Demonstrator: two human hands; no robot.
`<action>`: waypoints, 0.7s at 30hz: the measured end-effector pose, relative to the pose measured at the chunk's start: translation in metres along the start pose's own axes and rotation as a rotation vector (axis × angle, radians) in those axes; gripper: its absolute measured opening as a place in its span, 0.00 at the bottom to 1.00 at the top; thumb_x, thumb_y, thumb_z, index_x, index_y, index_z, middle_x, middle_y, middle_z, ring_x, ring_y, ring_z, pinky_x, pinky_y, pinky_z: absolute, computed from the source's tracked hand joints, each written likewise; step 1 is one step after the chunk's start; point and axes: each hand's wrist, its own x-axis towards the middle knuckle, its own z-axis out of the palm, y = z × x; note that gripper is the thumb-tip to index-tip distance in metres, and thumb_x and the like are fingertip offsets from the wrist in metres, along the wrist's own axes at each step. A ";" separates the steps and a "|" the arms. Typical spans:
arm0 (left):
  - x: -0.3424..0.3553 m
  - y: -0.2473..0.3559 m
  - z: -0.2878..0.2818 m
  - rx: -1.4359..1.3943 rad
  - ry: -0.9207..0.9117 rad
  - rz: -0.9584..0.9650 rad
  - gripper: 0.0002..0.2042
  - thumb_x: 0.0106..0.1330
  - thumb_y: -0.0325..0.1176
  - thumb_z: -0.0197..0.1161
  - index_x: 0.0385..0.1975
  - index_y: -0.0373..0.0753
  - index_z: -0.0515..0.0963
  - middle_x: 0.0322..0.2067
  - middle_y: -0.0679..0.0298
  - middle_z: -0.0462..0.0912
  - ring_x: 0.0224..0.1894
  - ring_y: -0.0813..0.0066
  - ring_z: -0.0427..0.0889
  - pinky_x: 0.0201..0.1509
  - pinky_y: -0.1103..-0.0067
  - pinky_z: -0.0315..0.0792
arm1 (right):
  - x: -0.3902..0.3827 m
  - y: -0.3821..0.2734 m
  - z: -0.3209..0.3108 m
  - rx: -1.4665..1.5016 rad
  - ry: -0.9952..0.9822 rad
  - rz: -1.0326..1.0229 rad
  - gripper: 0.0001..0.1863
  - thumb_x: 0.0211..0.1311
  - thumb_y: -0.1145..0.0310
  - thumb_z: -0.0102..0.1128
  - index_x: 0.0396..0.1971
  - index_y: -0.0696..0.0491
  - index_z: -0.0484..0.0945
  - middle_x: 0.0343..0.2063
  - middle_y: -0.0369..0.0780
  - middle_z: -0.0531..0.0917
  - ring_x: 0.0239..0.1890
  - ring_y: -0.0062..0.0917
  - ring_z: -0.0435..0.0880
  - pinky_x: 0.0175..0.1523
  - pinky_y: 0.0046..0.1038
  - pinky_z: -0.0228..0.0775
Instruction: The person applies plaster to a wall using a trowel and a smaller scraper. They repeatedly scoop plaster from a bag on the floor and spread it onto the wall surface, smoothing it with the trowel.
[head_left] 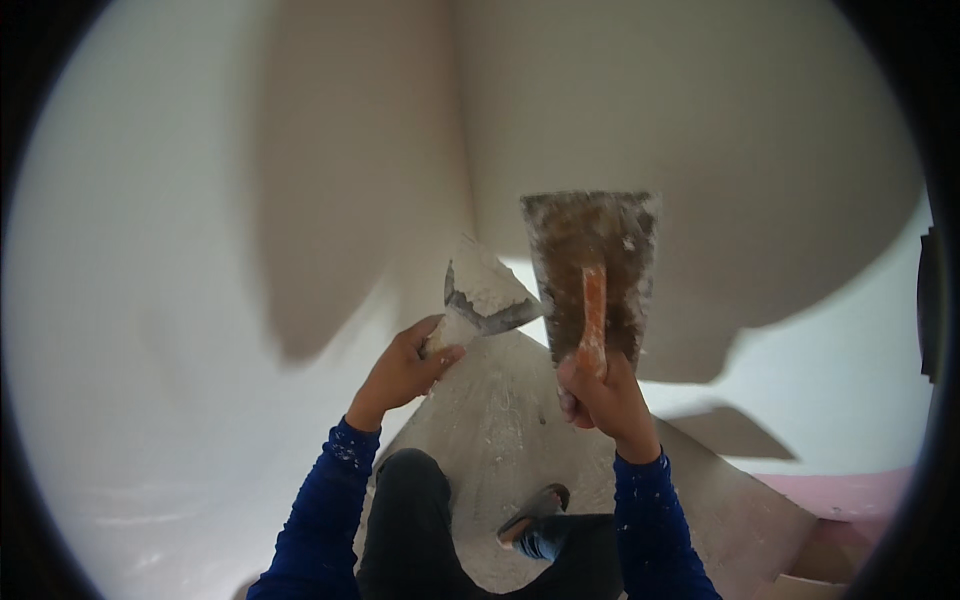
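Note:
My left hand [408,368] is closed round the handle of a putty knife [490,290]. White plaster covers most of its wide blade, with a dark metal band showing near the handle. In my right hand [607,402] is a plastering trowel [592,240], held upright by its orange handle. Its broad rectangular plate is brownish and smeared with white along the edges. The putty knife's right corner comes close to the trowel's left edge; whether they touch I cannot tell. Both tools are in front of the corner where two walls meet.
Pale walls [150,300] rise on both sides, with large shadows across them. Below lies a dusty grey floor [480,400], where my sandalled foot [535,513] rests. An open cardboard box [825,560] is at the lower right, near a pink strip [845,492] on the wall.

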 end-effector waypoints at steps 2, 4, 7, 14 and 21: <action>-0.088 0.034 0.005 -0.042 -0.008 0.102 0.29 0.67 0.43 0.67 0.62 0.32 0.71 0.20 0.70 0.74 0.18 0.84 0.70 0.23 0.84 0.67 | -0.083 -0.041 0.028 0.062 0.013 -0.016 0.15 0.65 0.60 0.61 0.25 0.56 0.74 0.14 0.35 0.76 0.14 0.17 0.74 0.18 0.20 0.62; -0.158 0.057 0.008 -0.041 0.006 0.169 0.27 0.67 0.42 0.67 0.60 0.33 0.72 0.20 0.71 0.73 0.18 0.84 0.70 0.23 0.84 0.66 | -0.144 -0.069 0.047 0.096 0.006 -0.069 0.16 0.65 0.59 0.61 0.23 0.55 0.74 0.14 0.35 0.75 0.13 0.17 0.74 0.17 0.20 0.61; -0.239 0.073 0.012 -0.080 -0.009 0.107 0.25 0.67 0.41 0.66 0.60 0.34 0.73 0.20 0.71 0.72 0.19 0.85 0.70 0.22 0.84 0.66 | -0.204 -0.087 0.074 0.176 -0.058 0.019 0.19 0.66 0.58 0.60 0.19 0.54 0.72 0.14 0.35 0.75 0.13 0.17 0.72 0.15 0.21 0.58; -0.209 0.087 0.008 -0.072 -0.039 -0.044 0.25 0.67 0.41 0.67 0.60 0.35 0.73 0.24 0.69 0.76 0.24 0.84 0.73 0.26 0.83 0.70 | -0.162 -0.094 0.069 0.112 -0.010 0.066 0.18 0.67 0.59 0.57 0.19 0.53 0.73 0.14 0.35 0.74 0.14 0.18 0.72 0.22 0.23 0.64; -0.197 0.087 -0.011 -0.062 -0.056 0.347 0.25 0.66 0.40 0.68 0.59 0.32 0.74 0.33 0.60 0.84 0.34 0.77 0.79 0.42 0.79 0.74 | -0.168 -0.115 0.094 0.051 0.207 0.122 0.16 0.67 0.61 0.55 0.21 0.54 0.73 0.14 0.35 0.74 0.13 0.19 0.72 0.21 0.23 0.63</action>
